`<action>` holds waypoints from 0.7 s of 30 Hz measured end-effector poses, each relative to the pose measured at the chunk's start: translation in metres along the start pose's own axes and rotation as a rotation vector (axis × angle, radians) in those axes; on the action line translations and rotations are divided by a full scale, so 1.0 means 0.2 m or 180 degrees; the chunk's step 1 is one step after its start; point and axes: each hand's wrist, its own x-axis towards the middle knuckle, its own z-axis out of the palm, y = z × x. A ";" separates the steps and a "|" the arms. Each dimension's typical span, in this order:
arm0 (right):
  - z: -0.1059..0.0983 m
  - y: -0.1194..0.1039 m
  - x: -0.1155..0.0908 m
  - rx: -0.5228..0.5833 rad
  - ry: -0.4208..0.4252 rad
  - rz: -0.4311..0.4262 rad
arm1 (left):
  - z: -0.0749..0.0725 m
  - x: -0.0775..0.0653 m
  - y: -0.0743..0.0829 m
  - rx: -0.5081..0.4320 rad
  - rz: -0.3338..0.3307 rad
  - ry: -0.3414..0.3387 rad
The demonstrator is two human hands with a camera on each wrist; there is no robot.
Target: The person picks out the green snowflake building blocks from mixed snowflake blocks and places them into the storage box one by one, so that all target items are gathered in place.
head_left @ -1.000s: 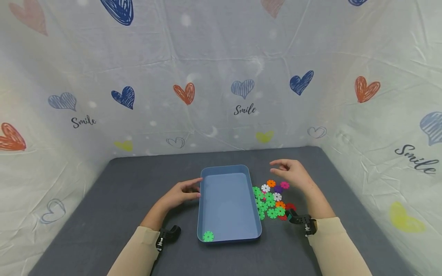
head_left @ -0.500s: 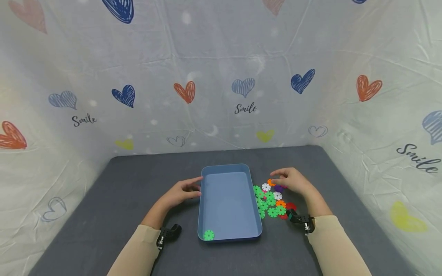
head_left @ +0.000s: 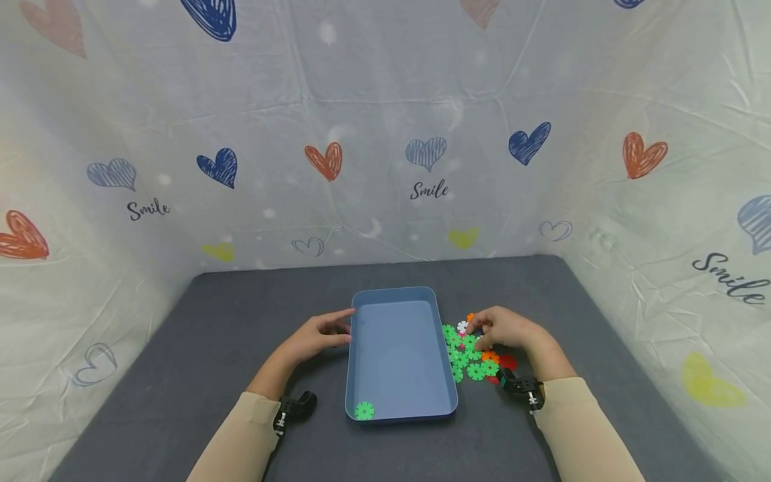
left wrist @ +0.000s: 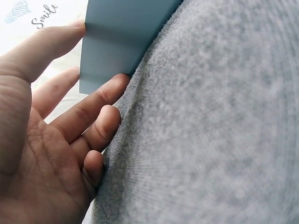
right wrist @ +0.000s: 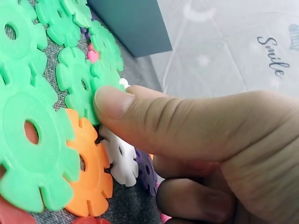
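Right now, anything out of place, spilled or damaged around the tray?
No visible damage. Only mild oddity: one green notched disc sits alone in the near left corner of the blue tray, while the other discs lie in a loose, overlapping pile on the table to its right.

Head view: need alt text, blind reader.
A person's right hand is at a pile of multicoloured, notched round discs on a grey table; the left hand touches a blue rectangular tray. One green notched disc lies in the tray's near-left corner.
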 end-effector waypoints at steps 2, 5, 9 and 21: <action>0.00 0.00 0.00 -0.0007 0.0019 -0.0019 | 0.00 0.00 0.00 0.0021 0.0006 0.0008; 0.00 0.00 0.00 0.0046 0.0031 -0.0041 | 0.00 0.00 0.00 0.0041 -0.0003 0.0015; -0.01 0.02 0.00 0.0115 0.0063 -0.0033 | 0.01 0.01 0.00 0.0052 -0.0008 0.0001; -0.08 -0.09 -0.03 0.0444 0.0538 -0.0354 | 0.01 0.00 0.00 0.0007 0.0006 0.0025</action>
